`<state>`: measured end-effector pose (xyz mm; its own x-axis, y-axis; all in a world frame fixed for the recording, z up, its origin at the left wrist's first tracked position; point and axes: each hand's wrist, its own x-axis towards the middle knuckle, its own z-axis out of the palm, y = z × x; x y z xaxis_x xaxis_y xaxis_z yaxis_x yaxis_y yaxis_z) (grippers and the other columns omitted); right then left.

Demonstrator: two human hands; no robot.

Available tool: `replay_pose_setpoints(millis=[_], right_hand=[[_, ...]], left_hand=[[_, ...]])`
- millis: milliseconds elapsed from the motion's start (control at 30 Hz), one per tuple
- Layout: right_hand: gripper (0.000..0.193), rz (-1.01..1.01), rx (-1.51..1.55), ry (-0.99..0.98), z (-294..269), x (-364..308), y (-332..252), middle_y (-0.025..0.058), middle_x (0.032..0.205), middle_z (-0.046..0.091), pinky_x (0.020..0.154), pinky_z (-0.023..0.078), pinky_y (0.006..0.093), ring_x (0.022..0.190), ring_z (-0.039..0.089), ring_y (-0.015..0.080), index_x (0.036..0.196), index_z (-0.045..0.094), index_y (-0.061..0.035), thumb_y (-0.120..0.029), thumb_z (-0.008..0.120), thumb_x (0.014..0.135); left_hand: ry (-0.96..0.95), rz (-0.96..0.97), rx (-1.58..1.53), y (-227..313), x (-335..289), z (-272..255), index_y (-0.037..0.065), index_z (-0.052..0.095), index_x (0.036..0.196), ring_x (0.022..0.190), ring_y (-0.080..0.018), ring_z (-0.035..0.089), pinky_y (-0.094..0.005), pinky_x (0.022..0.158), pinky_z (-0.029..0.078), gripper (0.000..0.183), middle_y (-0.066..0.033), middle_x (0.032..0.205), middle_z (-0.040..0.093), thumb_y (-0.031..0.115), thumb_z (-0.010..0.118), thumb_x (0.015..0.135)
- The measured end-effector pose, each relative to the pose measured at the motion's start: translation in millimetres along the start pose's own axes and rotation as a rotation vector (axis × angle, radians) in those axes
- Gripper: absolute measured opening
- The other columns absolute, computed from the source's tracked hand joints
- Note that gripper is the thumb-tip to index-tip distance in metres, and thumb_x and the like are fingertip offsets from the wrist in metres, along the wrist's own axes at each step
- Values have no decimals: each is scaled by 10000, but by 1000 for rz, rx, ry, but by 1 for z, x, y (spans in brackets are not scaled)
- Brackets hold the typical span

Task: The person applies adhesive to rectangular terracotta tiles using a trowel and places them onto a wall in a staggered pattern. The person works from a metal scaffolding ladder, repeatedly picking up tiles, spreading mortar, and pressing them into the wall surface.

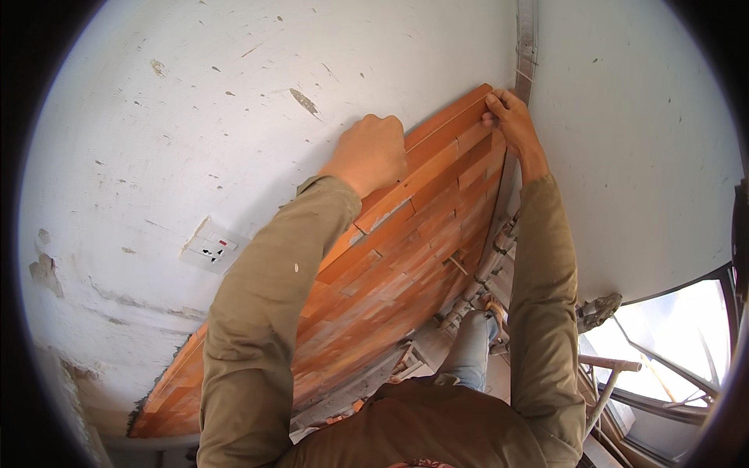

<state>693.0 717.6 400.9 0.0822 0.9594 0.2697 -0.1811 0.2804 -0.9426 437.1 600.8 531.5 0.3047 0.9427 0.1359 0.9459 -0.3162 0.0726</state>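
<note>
White wall [234,93], left of frame: flat, chipped coating. Left hand [367,152], upper centre: fingers curled into a fist; any held object is hidden. Orange top strip [451,117], right of this fist: straight, smooth, long axis rising toward upper right, bordering rough brick facing [390,269]. Right hand [512,123], nearer the upper-right end: fingers pinching that end.

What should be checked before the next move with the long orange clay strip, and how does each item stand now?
1. Right hand on the long orange clay strip: ok, thumb at its right end.
2. Left hand grip: cannot tell; curled, palm hidden.
3. Strip fully seated: cannot tell, left hand hides part.
4. White rectangular wall socket uncovered: ok.
5. White wall unmarked: not ok, grey patches show.
</note>
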Motion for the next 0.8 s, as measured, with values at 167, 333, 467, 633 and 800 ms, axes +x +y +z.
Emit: replay_pose_setpoints(millis=[167, 333, 467, 633, 800], right_hand=[[219, 5, 27, 17, -1, 0, 1, -2, 924, 599, 707, 547, 231, 779, 594, 78, 1119, 644, -12, -200, 571, 1034], [240, -10, 145, 8, 2, -4, 2, 28, 967, 624, 742, 565, 250, 826, 620, 107, 1148, 637, 24, -171, 551, 1038], [313, -7, 227, 32, 0, -6, 10, 78, 1055, 643, 765, 575, 281, 877, 625, 144, 1259, 608, 73, -134, 531, 1037], [385, -22, 227, 72, 5, -12, 3, 100, 1174, 607, 783, 580, 285, 924, 624, 157, 1357, 527, 80, -138, 528, 1039], [436, -123, 137, 273, 4, -33, 5, 123, 1332, 516, 781, 570, 282, 1028, 594, 153, 1429, 453, 38, -158, 522, 1046]], left_hand=[[2, -8, -96, 3, 0, 3, -52, 616, 699, 756, -402, 655, -473, 702, 520, 239, -249, 768, 657, 128, 608, 855], [142, 83, -8, 13, -6, 5, -42, 593, 672, 728, -392, 635, -496, 665, 497, 311, -248, 743, 632, 186, 612, 883], [202, 153, 4, 12, -3, 7, -39, 608, 751, 717, -396, 620, -506, 646, 489, 355, -228, 809, 615, 252, 605, 953], [370, 210, 9, 12, 1, 6, -55, 587, 871, 685, -382, 607, -483, 620, 503, 343, -215, 946, 570, 260, 569, 1006], [553, 307, 45, 18, 0, -9, -44, 554, 872, 637, -338, 598, -417, 516, 493, 320, -181, 923, 509, 248, 606, 993]])
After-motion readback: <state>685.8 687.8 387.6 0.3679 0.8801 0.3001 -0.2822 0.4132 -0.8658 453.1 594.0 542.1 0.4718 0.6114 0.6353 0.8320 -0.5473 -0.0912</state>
